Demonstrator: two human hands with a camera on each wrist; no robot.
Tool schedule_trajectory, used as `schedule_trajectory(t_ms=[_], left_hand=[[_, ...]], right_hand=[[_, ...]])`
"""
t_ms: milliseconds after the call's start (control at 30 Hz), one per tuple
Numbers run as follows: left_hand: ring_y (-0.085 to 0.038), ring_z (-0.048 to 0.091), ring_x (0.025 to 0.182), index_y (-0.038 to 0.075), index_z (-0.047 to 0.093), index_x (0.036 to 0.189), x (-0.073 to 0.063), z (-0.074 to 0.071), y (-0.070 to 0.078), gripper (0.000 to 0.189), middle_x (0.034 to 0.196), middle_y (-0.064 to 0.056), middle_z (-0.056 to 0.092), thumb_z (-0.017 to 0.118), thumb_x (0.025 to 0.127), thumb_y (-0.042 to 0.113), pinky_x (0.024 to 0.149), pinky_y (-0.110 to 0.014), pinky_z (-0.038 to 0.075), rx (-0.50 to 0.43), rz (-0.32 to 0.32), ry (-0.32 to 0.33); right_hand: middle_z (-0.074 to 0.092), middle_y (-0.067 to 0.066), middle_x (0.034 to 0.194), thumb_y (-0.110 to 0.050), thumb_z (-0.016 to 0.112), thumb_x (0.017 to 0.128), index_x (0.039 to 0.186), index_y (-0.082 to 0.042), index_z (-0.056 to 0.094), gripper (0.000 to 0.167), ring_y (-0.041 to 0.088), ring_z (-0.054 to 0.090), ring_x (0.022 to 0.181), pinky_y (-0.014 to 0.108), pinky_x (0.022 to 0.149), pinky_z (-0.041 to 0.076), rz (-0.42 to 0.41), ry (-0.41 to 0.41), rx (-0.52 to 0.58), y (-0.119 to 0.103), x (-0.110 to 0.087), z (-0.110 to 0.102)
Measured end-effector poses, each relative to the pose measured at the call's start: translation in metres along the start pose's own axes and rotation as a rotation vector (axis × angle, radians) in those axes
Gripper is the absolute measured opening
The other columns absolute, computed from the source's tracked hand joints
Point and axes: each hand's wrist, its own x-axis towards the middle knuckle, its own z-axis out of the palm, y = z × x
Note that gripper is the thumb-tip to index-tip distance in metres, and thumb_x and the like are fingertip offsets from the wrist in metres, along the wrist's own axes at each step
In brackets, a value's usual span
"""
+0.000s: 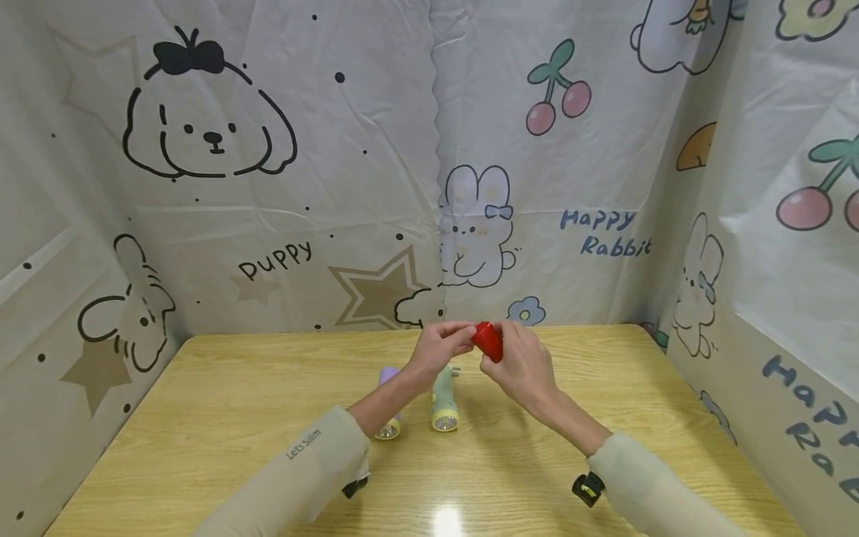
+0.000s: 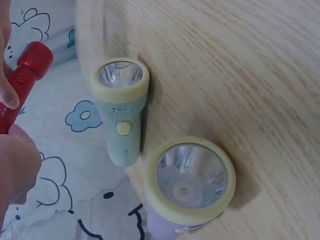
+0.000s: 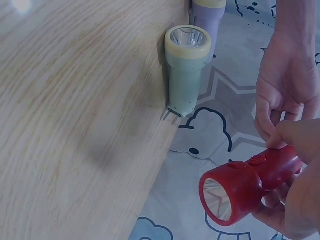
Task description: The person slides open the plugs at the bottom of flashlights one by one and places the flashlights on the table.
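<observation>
A red flashlight [image 1: 490, 343] is held up over the table's far edge between both hands. My right hand [image 1: 526, 365] grips its body, thumb along the top, as the right wrist view shows. The lens end [image 3: 218, 200] points back and down. My left hand [image 1: 439, 349] pinches at the tail end with its fingertips; the tail itself is hidden there. Below the hands lies a green flashlight [image 1: 444, 403] with a yellow rim, and two metal prongs [image 3: 172, 116] stick out of its tail. Left of it is a purple flashlight [image 2: 190, 180], partly covered by my left forearm in the head view.
The wooden table [image 1: 268, 403] ends at a cloth backdrop [image 1: 376, 164] with cartoon prints, which also rises on both sides. Black wrist devices hang under each sleeve, one beside the right forearm [image 1: 588, 488]. Both lying flashlights point their lenses toward the near side.
</observation>
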Motion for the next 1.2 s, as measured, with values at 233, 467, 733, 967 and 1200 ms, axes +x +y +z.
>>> schedule_trajectory(t_ms=[233, 467, 733, 967, 1200], left_hand=[[-0.028, 0.068, 0.104, -0.01, 0.065, 0.122, 0.0008, -0.0008, -0.0002, 0.031, 0.122, -0.021, 0.066, 0.062, 0.1, 0.011, 0.094, -0.035, 0.053, -0.041, 0.018, -0.015], [-0.029, 0.066, 0.108, -0.01, 0.063, 0.123, 0.0022, 0.0005, 0.0, 0.031, 0.124, -0.021, 0.065, 0.062, 0.099, 0.009, 0.096, -0.035, 0.052, -0.102, 0.022, -0.025], [-0.027, 0.067, 0.106, -0.011, 0.064, 0.122, 0.0003, 0.002, 0.0005, 0.029, 0.123, -0.02, 0.065, 0.061, 0.1, 0.008, 0.095, -0.034, 0.052, -0.103, 0.037, -0.034], [-0.029, 0.066, 0.109, -0.011, 0.063, 0.122, 0.0007, 0.0034, 0.0008, 0.03, 0.124, -0.02, 0.063, 0.061, 0.1, 0.009, 0.096, -0.035, 0.052, -0.081, 0.044, -0.033], [-0.03, 0.065, 0.11, -0.011, 0.063, 0.122, -0.0007, 0.0028, 0.0031, 0.03, 0.125, -0.021, 0.063, 0.062, 0.1, 0.009, 0.096, -0.035, 0.052, -0.077, 0.03, -0.027]], right_hand=[[0.066, 0.016, 0.099, -0.008, 0.08, 0.075, 0.111, 0.003, 0.063, 0.041, 0.028, 0.063, 0.081, 0.041, 0.069, 0.06, -0.034, 0.03, 0.001, 0.0002, 0.0, -0.0017], [0.065, 0.016, 0.096, -0.008, 0.081, 0.074, 0.11, 0.003, 0.063, 0.041, 0.028, 0.062, 0.08, 0.042, 0.067, 0.059, -0.065, 0.08, 0.013, 0.002, 0.0, -0.0026], [0.065, 0.014, 0.095, -0.008, 0.082, 0.073, 0.107, 0.002, 0.063, 0.04, 0.027, 0.062, 0.079, 0.041, 0.064, 0.059, -0.088, 0.113, 0.012, 0.0047, -0.0017, -0.0016], [0.066, 0.015, 0.097, -0.009, 0.082, 0.073, 0.108, 0.003, 0.064, 0.041, 0.027, 0.062, 0.08, 0.042, 0.065, 0.059, -0.086, 0.116, 0.013, 0.0044, -0.0021, -0.0032], [0.067, 0.015, 0.097, -0.009, 0.083, 0.074, 0.109, 0.003, 0.064, 0.042, 0.028, 0.062, 0.08, 0.042, 0.066, 0.059, -0.087, 0.114, 0.011, 0.0032, -0.0018, -0.0037]])
